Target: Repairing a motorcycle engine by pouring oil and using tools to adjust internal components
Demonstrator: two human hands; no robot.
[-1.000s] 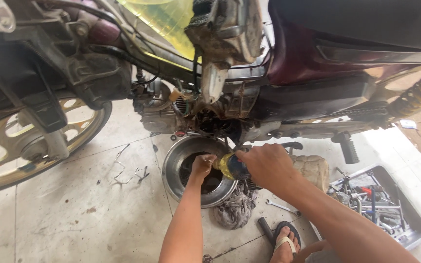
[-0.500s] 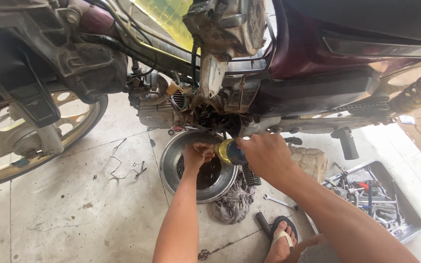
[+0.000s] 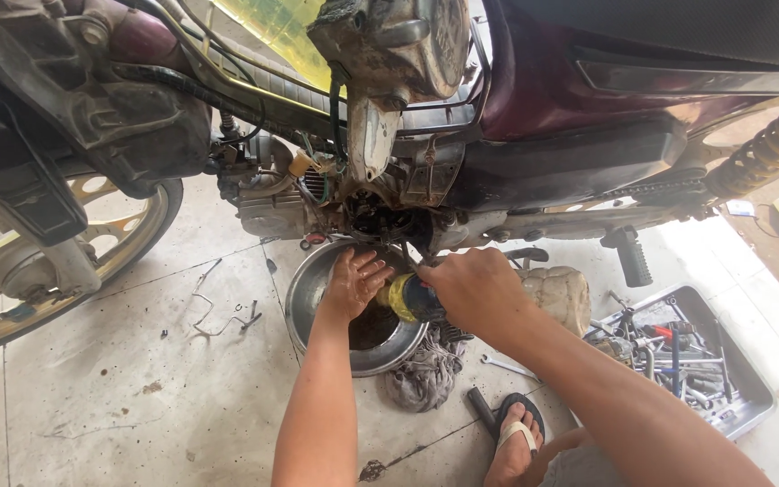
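just below the middle of the frame, under the engine of a maroon motorcycle (image 3: 570, 99), two bare hands work over a round metal basin (image 3: 317, 311) on the concrete floor. right hand (image 3: 475, 289) is wrapped shut around a screwdriver (image 3: 407, 298) with a yellow and dark handle, its shaft running up and left toward the greasy underside of the engine; the tip is hidden. left hand (image 3: 353, 281) hovers beside it with fingers spread and loosely open, holding nothing, just above the basin's dark inside.

the screwdriver looks light and rigid; its handle seems the natural place to grip, though oily skin could make it slippery. the basin looks thin, stiff and best lifted by its rim.

counted: one screwdriver, one basin, two hands, one grey rag (image 3: 426, 374) touching the basin, one loose wrench (image 3: 507, 365), one grey tool tray (image 3: 741, 397) at lower right with many tools, one sandalled foot (image 3: 516, 437), one gold spoked wheel (image 3: 56, 271) at left.
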